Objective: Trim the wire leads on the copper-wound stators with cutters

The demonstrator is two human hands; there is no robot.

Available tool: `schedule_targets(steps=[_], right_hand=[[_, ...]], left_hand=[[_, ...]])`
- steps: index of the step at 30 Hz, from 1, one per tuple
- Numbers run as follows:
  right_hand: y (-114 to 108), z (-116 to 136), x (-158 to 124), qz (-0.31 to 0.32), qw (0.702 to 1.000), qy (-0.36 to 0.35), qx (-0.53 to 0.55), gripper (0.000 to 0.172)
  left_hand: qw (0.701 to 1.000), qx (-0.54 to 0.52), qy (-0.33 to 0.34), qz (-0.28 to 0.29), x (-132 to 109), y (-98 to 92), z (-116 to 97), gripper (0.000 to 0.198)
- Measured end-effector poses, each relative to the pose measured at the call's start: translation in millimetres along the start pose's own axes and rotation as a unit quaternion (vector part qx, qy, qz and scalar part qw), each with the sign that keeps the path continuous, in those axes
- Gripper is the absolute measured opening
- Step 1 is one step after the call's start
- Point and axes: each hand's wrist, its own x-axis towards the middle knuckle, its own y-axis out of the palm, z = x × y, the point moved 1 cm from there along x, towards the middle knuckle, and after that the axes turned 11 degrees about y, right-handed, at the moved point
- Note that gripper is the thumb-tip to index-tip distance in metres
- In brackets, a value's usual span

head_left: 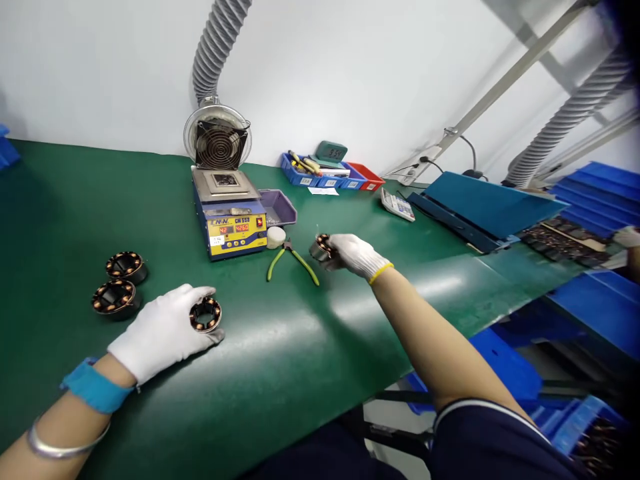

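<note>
My left hand [163, 330], in a white glove with a blue wristband, grips a motor stator [205, 315], a dark ring with copper windings, low over the green bench. Two similar stators, a nearer one [116, 299] and a farther one [126, 266], rest on the mat just left of that hand. Further right, my gloved right hand [353, 255] pinches another stator [321, 247] at its side, slightly tilted. Between my hands lie green-handled cutters [289, 261] with their handles spread. The right fingertips are partly hidden behind the stator and palm.
A solder pot [234, 217] with a lit display stands under a fume hose [217, 47]. Beside it sit a purple tray [278, 207] and a white round lump [275, 237]. Small blue bins [300, 175], a calculator [397, 205] and a blue lid [493, 200] stand behind; another person's gloved hand [627, 237] shows far right.
</note>
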Motion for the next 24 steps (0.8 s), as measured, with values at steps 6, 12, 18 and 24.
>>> schedule_targets(steps=[6,12,18,24], right_hand=[[-27.5,-53.7,2.9,-0.019,0.992,0.031,-0.12,0.023],[-9.7,-49.3,-41.4,-0.214,0.969,-0.095,-0.073,0.041],[75.5,-23.2,-141.2,0.22,0.929,-0.269,-0.126,0.041],[114.9,-3.7,-144.1,0.308,0.924,-0.217,-0.061,0.043]], left_hand=[[0.997,-0.062,0.023,0.045,-19.1,-14.2,12.5,0.114],[0.988,-0.132,0.075,-0.007,-18.6,-7.6,10.2,0.081],[0.998,-0.027,0.006,-0.06,-0.4,14.5,-14.6,0.099],[0.986,-0.099,0.017,-0.13,4.9,17.1,-8.8,0.063]])
